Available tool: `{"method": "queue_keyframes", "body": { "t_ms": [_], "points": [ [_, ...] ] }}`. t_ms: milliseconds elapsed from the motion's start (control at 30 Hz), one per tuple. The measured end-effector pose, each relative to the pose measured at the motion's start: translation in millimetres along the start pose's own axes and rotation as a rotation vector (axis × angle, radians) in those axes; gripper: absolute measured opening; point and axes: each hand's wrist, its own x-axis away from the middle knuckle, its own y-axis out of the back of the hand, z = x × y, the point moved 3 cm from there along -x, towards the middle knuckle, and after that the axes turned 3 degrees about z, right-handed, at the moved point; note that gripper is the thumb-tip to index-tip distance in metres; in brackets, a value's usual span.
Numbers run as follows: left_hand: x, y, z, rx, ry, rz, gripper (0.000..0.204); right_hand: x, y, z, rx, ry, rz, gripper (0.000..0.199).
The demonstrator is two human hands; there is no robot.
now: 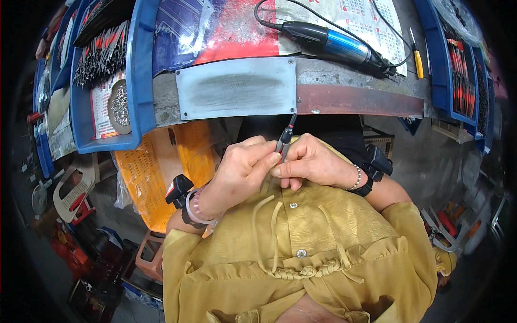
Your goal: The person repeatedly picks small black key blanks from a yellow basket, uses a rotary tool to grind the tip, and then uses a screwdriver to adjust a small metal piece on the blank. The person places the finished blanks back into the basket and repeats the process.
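Head view, nearest first: above the mustard shirt (301, 226), the left hand (245, 168) pinches a slim black, grey and red tool (286, 138) between thumb and fingertips, while the right hand (309, 161) is curled closed about its lower part, its exact contact partly hidden. The tool slants upward between both hands, its tip close to the bench edge. This one piece looks to be mid-handling; whether it is finished cannot be told. Beyond it lies the grey bench (166, 102), bearing a pale metal plate (237, 89) smudged dark and a worn red-brown strip (361, 101). Farther back rest a blue-and-black corded driver (344, 46) and a yellow-handled screwdriver (418, 62). Similar-looking pieces fill the left blue bin (143, 70) and the right blue bin (433, 59), so much of the batch seems outside the hands, though which are done is unclear. Past the bench, the floor holds an orange crate (134, 180) and a white chair (75, 188).
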Motion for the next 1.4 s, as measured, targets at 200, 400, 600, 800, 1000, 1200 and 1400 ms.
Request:
{"method": "queue_keyframes", "body": {
  "t_ms": [200, 400, 600, 800, 1000, 1200, 1400],
  "points": [
    [1.7, 1.4, 4.7, -0.089, -0.028, 0.061, 0.018, 3.1, 1.6, 1.4, 0.018, -0.010, 0.032, 0.020],
    [-7.1, -2.9, 23.3, 1.111, 0.423, 0.302, 0.039, -0.4, 6.1, -2.0, -0.146, -0.022, 0.107, 0.020],
    [-10.0, -0.4, 29.8, 1.305, 0.380, 0.263, 0.044, 1.1, 10.0, 2.4, -0.123, 0.038, 0.030, 0.019],
    [-3.9, 16.3, 22.2, 0.978, 0.331, 0.039, 0.025, 23.7, 19.4, 28.9, -0.001, 0.357, -0.262, 0.021],
    [5.9, 12.9, -9.9, 0.042, 0.062, -0.146, 0.024, 23.0, 3.4, 39.1, 0.052, 0.579, -0.245, 0.021],
    [20.9, -2.2, -13.0, 0.457, 0.211, -0.093, 0.025, 13.8, -3.7, 23.9, 0.129, 0.555, -0.188, 0.016],
    [28.7, -11.1, -6.3, 0.807, 0.332, -0.033, 0.017, 9.3, -1.8, 5.6, -0.057, 0.489, -0.155, 0.023]
  ]
}}
